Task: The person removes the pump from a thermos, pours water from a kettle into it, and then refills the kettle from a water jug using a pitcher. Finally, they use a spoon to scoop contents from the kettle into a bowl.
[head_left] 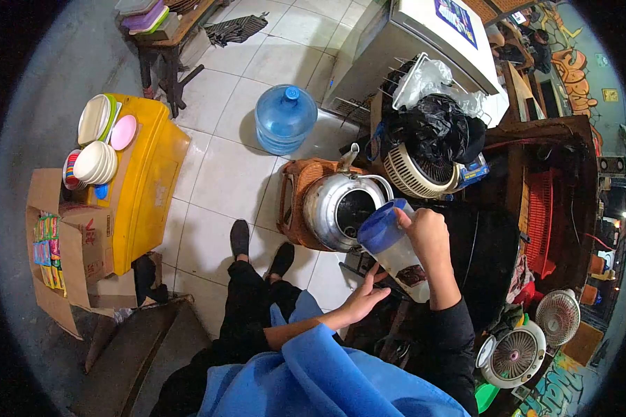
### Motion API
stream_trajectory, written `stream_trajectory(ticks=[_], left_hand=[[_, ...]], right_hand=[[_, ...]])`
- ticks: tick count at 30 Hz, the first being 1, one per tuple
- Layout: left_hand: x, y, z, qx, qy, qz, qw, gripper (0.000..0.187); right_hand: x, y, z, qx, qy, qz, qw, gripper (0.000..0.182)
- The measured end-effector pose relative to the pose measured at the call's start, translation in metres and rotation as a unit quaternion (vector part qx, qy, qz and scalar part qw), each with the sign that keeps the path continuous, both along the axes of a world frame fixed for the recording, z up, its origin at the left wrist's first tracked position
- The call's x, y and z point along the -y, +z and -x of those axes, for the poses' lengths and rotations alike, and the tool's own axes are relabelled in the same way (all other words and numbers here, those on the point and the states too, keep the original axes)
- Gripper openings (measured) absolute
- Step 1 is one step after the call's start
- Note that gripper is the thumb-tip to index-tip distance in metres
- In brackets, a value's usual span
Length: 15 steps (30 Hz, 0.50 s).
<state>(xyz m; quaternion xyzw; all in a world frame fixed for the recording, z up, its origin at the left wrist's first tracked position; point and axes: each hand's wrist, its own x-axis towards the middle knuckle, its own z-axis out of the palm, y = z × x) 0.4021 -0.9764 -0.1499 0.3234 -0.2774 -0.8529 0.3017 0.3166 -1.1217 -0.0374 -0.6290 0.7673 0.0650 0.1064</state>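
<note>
My right hand [424,236] grips a clear plastic pitcher [396,258] with a blue top, thumb up by the blue part. The pitcher leans so that its top overlaps the edge of a large silver kettle [320,212]. Without its lid, the kettle shows a dark inside, and its spout points away from me. It stands on a brown woven stool [287,201]. My left hand [365,292] is open, palm up and fingers apart, close beside the pitcher's lower side. A dark red patch shows near the pitcher's base.
A blue water jug [286,119] stands on the tiled floor beyond the stool. At left is a yellow box [149,174] with bowls on top, beside a cardboard carton [83,243] of sachets. A fan [417,170] and black plastic bag [435,128] lie right of the kettle.
</note>
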Motion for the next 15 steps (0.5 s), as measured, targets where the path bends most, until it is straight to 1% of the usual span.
stream_trajectory(ticks=[4, 7, 10, 12, 14, 15], left_hand=[[0.001, 0.004, 0.001, -0.004, 0.003, 0.006, 1.0, 0.068], [0.0, 0.012, 0.0, -0.019, 0.007, 0.008, 1.0, 0.068], [-0.003, 0.016, 0.004, -0.036, 0.025, 0.029, 0.999, 0.069], [-0.004, 0.019, 0.004, -0.038, 0.018, 0.042, 0.998, 0.067], [-0.005, 0.022, 0.006, -0.055, 0.027, 0.008, 0.998, 0.069], [-0.005, 0.023, 0.007, -0.068, 0.041, 0.03, 0.996, 0.068]], right_hand=[[0.0, 0.009, 0.0, -0.008, 0.005, 0.011, 1.0, 0.051], [0.0, 0.018, -0.001, 0.008, 0.009, 0.002, 1.0, 0.052], [0.0, 0.032, -0.005, -0.007, 0.018, 0.01, 1.0, 0.051], [-0.002, 0.041, -0.008, -0.017, 0.033, 0.012, 0.999, 0.051], [0.0, 0.046, -0.01, -0.024, 0.049, 0.029, 0.998, 0.05], [0.0, 0.051, -0.013, -0.03, 0.052, 0.028, 0.998, 0.049]])
